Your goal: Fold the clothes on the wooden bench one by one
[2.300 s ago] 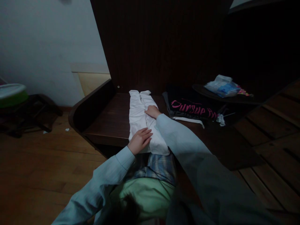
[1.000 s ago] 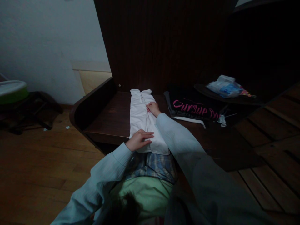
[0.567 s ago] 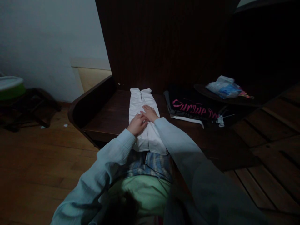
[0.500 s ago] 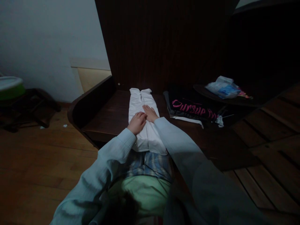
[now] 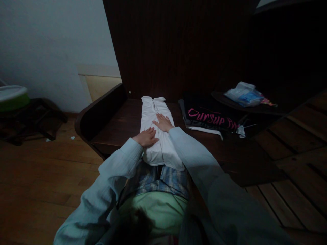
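A white garment (image 5: 155, 112), folded into a long narrow strip, lies lengthwise on a dark wooden bench (image 5: 120, 126). Its near end hangs over the bench's front edge. My left hand (image 5: 146, 137) lies flat on the left half of the strip, fingers stretched out. My right hand (image 5: 163, 123) lies flat a little farther up, on the middle of the strip, fingers spread. Neither hand holds anything. Both arms are in pale blue sleeves.
A black garment with pink lettering (image 5: 209, 117) lies folded to the right on the bench. Behind it a dark tray holds a plastic bag (image 5: 242, 93). A low stool with a green and white basin (image 5: 11, 97) stands on the wooden floor at far left.
My left hand slid up the white strip from its near end and lies beside my right hand. My right hand shifted slightly back toward me. Both now lie flat.
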A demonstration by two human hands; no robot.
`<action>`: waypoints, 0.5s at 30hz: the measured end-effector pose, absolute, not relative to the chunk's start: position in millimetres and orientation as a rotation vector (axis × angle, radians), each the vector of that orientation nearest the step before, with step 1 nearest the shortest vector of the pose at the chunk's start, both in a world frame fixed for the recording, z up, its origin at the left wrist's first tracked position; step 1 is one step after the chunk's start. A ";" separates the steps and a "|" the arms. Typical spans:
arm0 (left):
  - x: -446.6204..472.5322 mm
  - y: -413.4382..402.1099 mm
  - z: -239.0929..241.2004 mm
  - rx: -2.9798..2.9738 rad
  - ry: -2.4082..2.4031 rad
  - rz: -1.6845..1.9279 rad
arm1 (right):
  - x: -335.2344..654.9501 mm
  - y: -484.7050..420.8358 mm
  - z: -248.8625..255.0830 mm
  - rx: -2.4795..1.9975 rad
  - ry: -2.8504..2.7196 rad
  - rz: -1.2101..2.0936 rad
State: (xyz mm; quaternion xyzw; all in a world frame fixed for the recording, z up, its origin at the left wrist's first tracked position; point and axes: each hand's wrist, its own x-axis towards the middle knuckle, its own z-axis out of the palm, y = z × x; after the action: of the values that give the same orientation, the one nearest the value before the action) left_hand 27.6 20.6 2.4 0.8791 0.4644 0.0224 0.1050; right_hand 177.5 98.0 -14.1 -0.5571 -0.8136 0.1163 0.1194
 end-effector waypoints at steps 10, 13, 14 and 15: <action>43.9 70.8 -5.8 2.542 1.593 0.160 | 185.2 96.7 -12.8 -1.419 -1.886 0.364; 45.1 73.6 -7.8 2.511 1.661 0.111 | 188.4 96.8 -10.7 -1.398 -1.787 0.409; 44.4 76.4 -6.9 2.506 1.673 0.096 | 189.6 95.9 -9.8 -1.399 -1.792 0.424; 43.5 80.1 -5.9 2.501 1.681 0.080 | 190.8 94.4 -9.0 -1.403 -1.815 0.436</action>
State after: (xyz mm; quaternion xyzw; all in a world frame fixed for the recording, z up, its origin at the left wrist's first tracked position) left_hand 43.5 80.1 -5.9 0.8279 0.5567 0.0266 0.0636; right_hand 190.8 94.4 -9.0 -0.5525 -0.7150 0.1718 0.3924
